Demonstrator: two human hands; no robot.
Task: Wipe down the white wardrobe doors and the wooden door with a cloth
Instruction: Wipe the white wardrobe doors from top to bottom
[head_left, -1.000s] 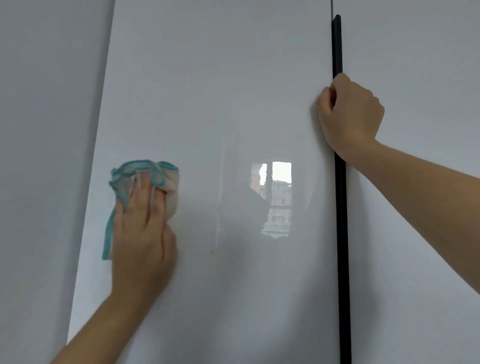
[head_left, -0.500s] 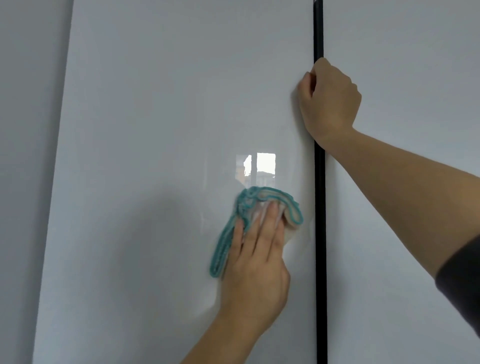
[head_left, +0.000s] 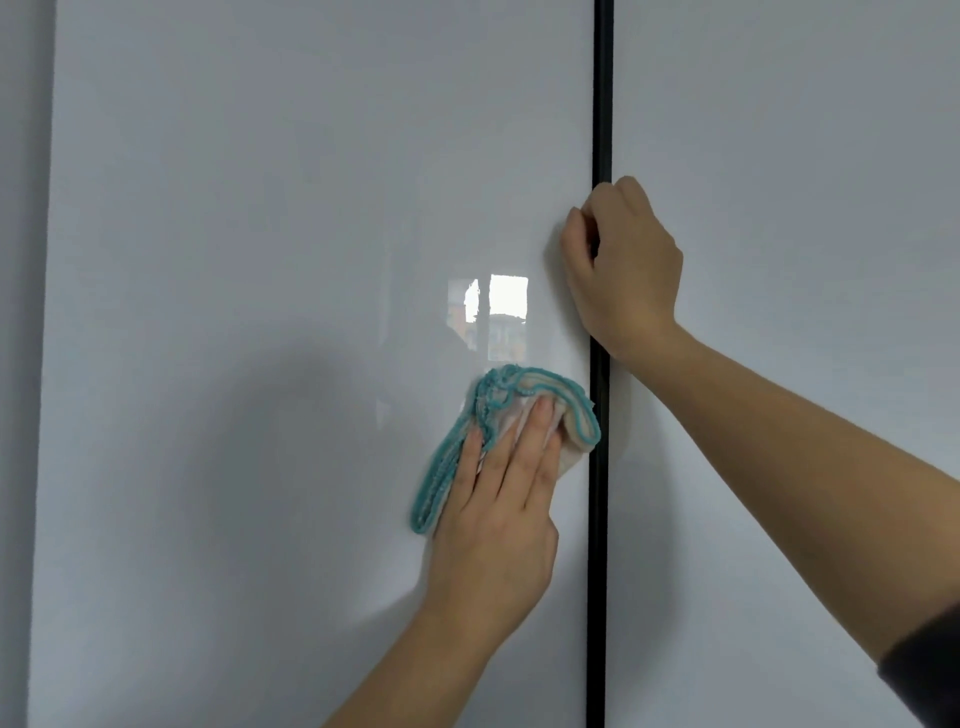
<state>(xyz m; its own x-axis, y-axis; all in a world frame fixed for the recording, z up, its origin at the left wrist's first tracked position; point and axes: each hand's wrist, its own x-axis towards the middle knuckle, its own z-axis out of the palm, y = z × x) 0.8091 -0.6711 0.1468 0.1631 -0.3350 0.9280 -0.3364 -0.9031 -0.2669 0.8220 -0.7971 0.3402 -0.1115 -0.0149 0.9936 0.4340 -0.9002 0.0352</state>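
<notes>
Low on the glossy white wardrobe door (head_left: 260, 312), just beside its black handle strip (head_left: 601, 104), sits the teal-edged cloth (head_left: 574, 415), pressed flat by the left hand (head_left: 498, 525) with straight fingers. Higher up, the right hand (head_left: 623, 270) curls round that strip. A window reflection (head_left: 493, 312) shines between them.

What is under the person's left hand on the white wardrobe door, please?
A teal-edged cloth, pressed flat against the white wardrobe door by the left hand. Its top and left edge show; the part beneath the palm and the door behind are covered.
</notes>
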